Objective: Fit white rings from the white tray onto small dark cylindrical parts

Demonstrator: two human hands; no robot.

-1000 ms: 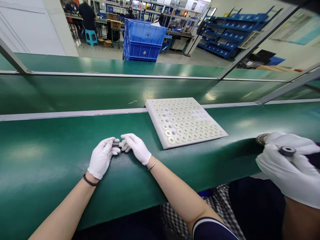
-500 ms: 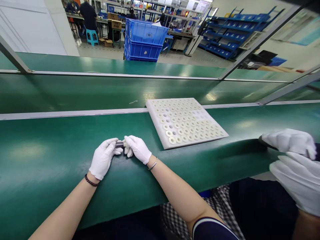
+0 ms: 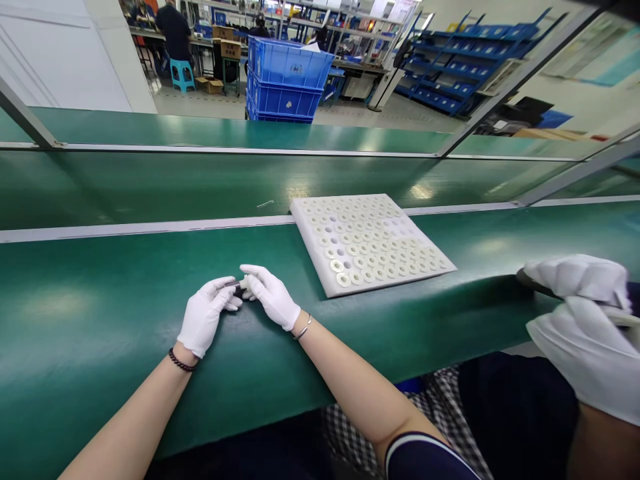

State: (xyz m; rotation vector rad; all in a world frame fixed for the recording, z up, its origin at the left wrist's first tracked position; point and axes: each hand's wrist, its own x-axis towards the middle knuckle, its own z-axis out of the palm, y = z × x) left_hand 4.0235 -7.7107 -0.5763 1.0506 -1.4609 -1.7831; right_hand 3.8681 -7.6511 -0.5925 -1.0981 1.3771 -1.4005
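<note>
My left hand (image 3: 203, 315) and my right hand (image 3: 271, 295), both in white gloves, meet over the green bench (image 3: 100, 313). Between their fingertips sits a small dark metal cylinder (image 3: 232, 285), pinched mostly by the left fingers. The right fingers press a small white ring (image 3: 245, 285) against its end. A white foam tray (image 3: 370, 241) with rows of holes lies just right of my right hand. Several white rings rest in its holes.
A co-worker's gloved hands (image 3: 585, 320) work at the right edge of the bench. Behind the bench runs a darker green conveyor belt (image 3: 200, 183). Stacked blue crates (image 3: 286, 80) and blue shelving (image 3: 470, 60) stand on the factory floor beyond.
My hands have stayed together on the small cylinder, shifting only slightly. The co-worker's hands have closed over the dark disc that showed a second ago.
</note>
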